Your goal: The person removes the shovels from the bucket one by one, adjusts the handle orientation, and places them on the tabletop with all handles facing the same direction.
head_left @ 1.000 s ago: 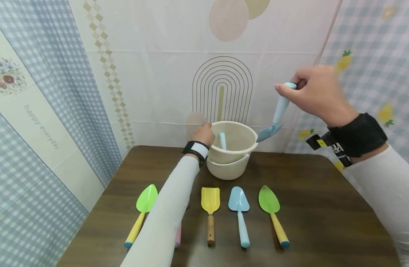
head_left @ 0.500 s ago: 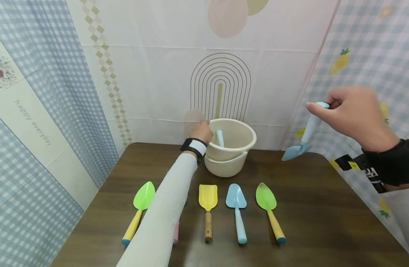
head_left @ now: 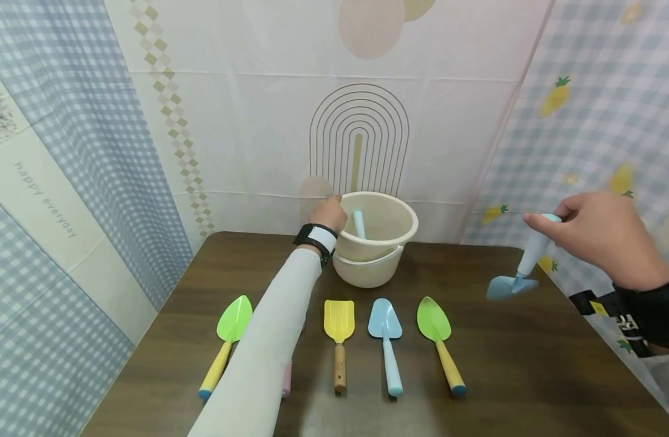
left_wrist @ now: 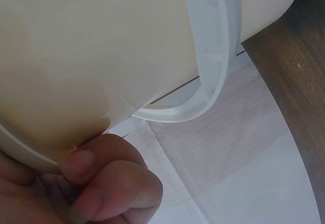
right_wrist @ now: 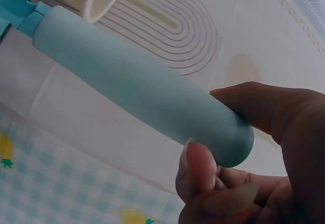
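Observation:
At the back of the table a cream bucket stands with its handle low around its side; a light-blue tool handle sticks up inside. My left hand grips the bucket's left rim, and the left wrist view shows curled fingers at that rim. Over the table's right side my right hand pinches the end of a light-blue trowel's handle. The trowel's blade points down, above the tabletop. In the right wrist view, thumb and fingers press either side of the handle end.
Along the front lie a green trowel, a yellow flat-ended shovel, a blue trowel and another green trowel. My left sleeve covers most of a pink handle. Curtains hang behind the brown table.
My right hand has carried the blue trowel from beside the bucket's right rim, rightward and down toward the table's right side. The left hand stays on the rim.

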A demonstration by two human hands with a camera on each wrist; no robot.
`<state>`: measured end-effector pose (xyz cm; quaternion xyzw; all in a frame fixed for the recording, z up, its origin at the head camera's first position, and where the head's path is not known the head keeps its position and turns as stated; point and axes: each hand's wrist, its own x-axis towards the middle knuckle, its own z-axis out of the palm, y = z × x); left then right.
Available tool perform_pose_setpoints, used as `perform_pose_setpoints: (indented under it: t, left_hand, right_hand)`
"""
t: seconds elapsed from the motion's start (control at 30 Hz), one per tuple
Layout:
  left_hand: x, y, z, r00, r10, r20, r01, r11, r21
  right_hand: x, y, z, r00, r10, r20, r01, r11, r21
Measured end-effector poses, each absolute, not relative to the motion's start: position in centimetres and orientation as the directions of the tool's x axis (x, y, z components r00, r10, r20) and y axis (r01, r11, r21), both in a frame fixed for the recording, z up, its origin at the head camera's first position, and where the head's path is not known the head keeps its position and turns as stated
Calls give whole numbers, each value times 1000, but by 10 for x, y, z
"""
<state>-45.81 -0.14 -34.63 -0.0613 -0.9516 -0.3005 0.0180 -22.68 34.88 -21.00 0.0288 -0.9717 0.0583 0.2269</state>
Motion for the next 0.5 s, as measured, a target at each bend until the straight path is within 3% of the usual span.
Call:
perform_pose_setpoints:
  t: [0.5]
  left_hand:
    - [-463,1,-346,-994,95,63,113,827,551]
  right_hand:
    - [-234,378,-295,-945,-26,327,-86,982,-170]
